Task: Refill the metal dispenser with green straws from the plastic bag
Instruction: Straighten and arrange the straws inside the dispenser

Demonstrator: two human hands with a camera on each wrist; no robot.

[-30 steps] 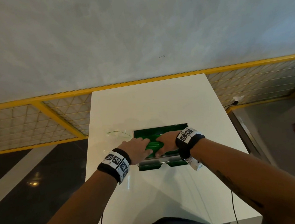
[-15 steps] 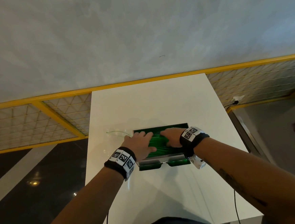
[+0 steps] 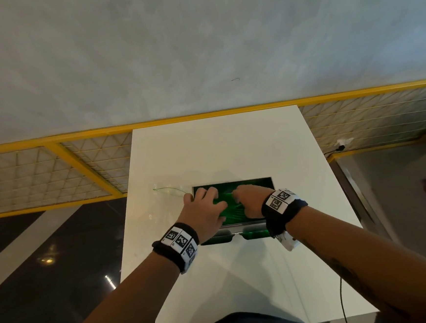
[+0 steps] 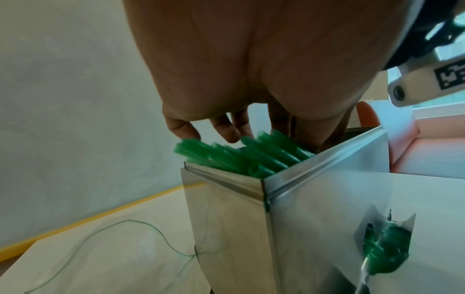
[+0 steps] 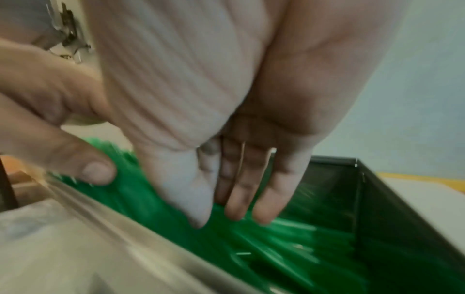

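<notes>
The metal dispenser [image 3: 267,182] stands open-topped in the middle of the white table, filled with green straws [image 3: 230,211]. My left hand [image 3: 205,207] lies over its left half with fingers spread, the fingertips [image 4: 226,131] touching the straw ends [image 4: 239,157] that stick up above the rim. My right hand [image 3: 248,202] is over the right half, its straight fingers [image 5: 239,195] pressing down on the straws [image 5: 276,248]. Neither hand grips anything. The clear plastic bag [image 3: 166,193] lies flat and looks empty, just left of the dispenser [image 4: 314,199].
The white table [image 3: 218,148] ends at a yellow-framed mesh railing [image 3: 93,176] at the back and left. Green straws show in the dispenser's front slots [image 3: 254,234]. A cable [image 3: 341,301] hangs over the table's near right edge.
Both hands started close together at the dispenser's centre and have slid apart over the straws, the left one to the far left end, the right one to the right and farther back.
</notes>
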